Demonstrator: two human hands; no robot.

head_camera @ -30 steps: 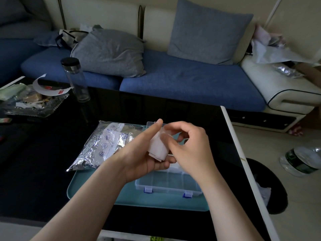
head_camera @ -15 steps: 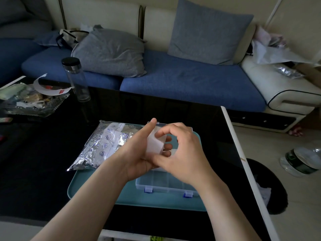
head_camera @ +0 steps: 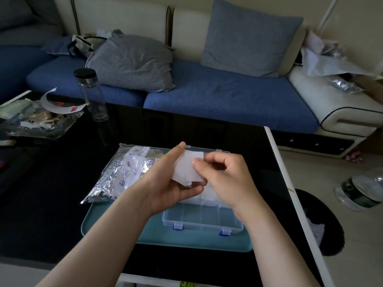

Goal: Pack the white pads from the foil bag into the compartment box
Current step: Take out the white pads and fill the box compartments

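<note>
A: Counts, quick.

B: Two hands, one foil bag [head_camera: 122, 172], one compartment box [head_camera: 204, 223], one teal tray [head_camera: 186, 244], one clear bottle [head_camera: 91, 94], two grey cushions [head_camera: 132, 63] on the sofa.

A: Pads?

B: One small stack of white pads [head_camera: 185, 168], held in the air above the box's rear half. Can't count the layers.

A: Fingers?

B: The left hand [head_camera: 170, 187] is curled under the stack, thumb up along its left edge. The right hand [head_camera: 228, 179] pinches the stack's right edge between thumb and forefinger, with the other fingers curled in.

A: Containers?

B: The box sits on the tray with its lid open and two blue latches [head_camera: 178, 225] at the near edge. A white patch shows in a rear compartment just under the right hand. It looks like a pad, but I can't confirm. The bag lies partly on the tray's left end, partly on the black table [head_camera: 51, 183]. Its contents are hidden.
</note>
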